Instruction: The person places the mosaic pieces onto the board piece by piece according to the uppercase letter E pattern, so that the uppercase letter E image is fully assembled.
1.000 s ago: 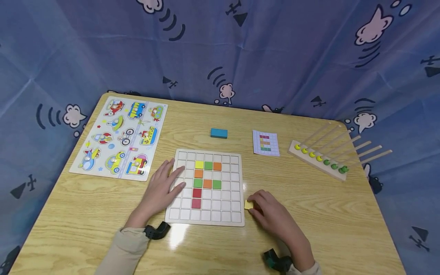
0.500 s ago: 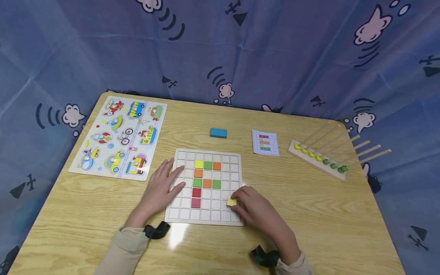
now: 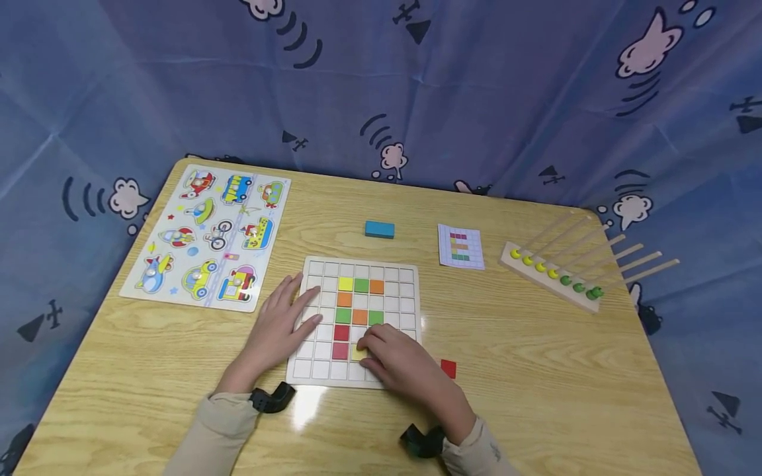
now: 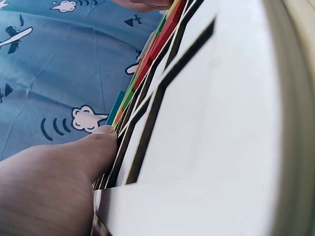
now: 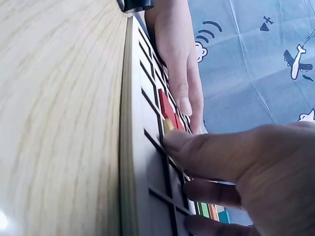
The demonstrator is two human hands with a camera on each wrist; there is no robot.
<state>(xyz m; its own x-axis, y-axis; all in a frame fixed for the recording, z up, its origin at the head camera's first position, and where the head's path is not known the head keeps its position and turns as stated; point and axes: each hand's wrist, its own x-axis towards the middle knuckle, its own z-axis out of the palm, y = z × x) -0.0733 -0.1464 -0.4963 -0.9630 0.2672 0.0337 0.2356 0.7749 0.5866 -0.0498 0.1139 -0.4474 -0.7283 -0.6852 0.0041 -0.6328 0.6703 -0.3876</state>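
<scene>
A white grid board (image 3: 302,368) lies on the table with coloured square tiles set in some of its squares. My left hand (image 3: 274,330) rests flat on the board's left edge, fingers spread. Over the board's lower part, my right hand (image 3: 405,367) pinches a pale yellow tile (image 3: 358,353) between thumb and fingers. This tile is at the square just right of the lower, pinkish-red tile (image 3: 340,351); the right wrist view shows its edge (image 5: 168,125) by the thumb tip. Above stand another red tile (image 3: 342,332), a green tile (image 3: 343,316) and an orange tile (image 3: 360,317).
A loose red tile (image 3: 448,369) lies right of the board. Behind it are a blue block (image 3: 379,229) and a printed pattern card (image 3: 461,246). A vehicle puzzle board (image 3: 205,238) lies at left, a wooden peg rack (image 3: 549,277) with yellow and green beads at right.
My right hand has carried the yellow tile left from beside the board to the square next to the lower red tile. The loose red tile has come into view. My left hand stays put.
</scene>
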